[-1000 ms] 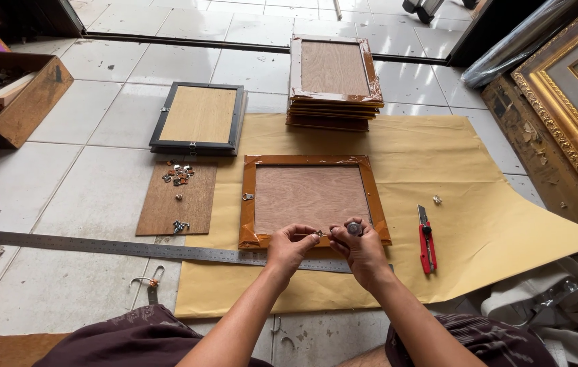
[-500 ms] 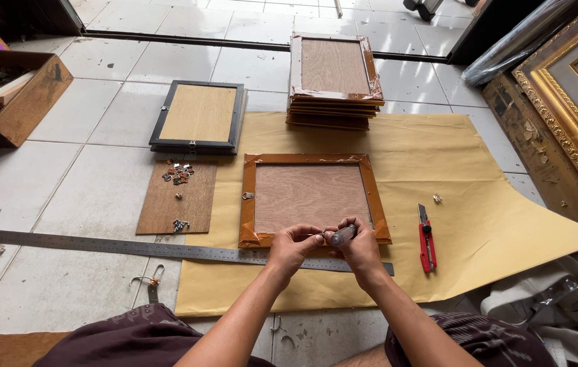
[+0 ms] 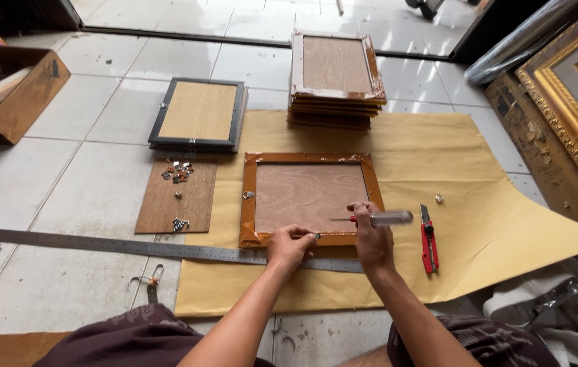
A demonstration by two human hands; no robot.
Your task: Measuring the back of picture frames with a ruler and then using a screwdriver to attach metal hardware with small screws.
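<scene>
A brown wooden picture frame (image 3: 308, 196) lies back side up on a yellow paper sheet (image 3: 486, 224). My right hand (image 3: 370, 238) grips a screwdriver (image 3: 377, 219) with a clear handle, held sideways, its thin shaft pointing left over the frame's lower part. My left hand (image 3: 290, 243) pinches a small metal piece against the frame's bottom rail, close beside the right hand. A long steel ruler (image 3: 99, 243) runs just under both hands.
A red utility knife (image 3: 427, 239) lies right of the frame. A stack of frames (image 3: 335, 78) stands behind, a black frame (image 3: 197, 114) to the left. Small metal hardware (image 3: 179, 173) sits on a board. Wooden box (image 3: 17, 95) far left, gilded frames (image 3: 574, 102) right.
My right hand has turned the screwdriver from a bunched, upright hold to lying sideways with the shaft pointing left. My left hand stays pinched at the bottom rail.
</scene>
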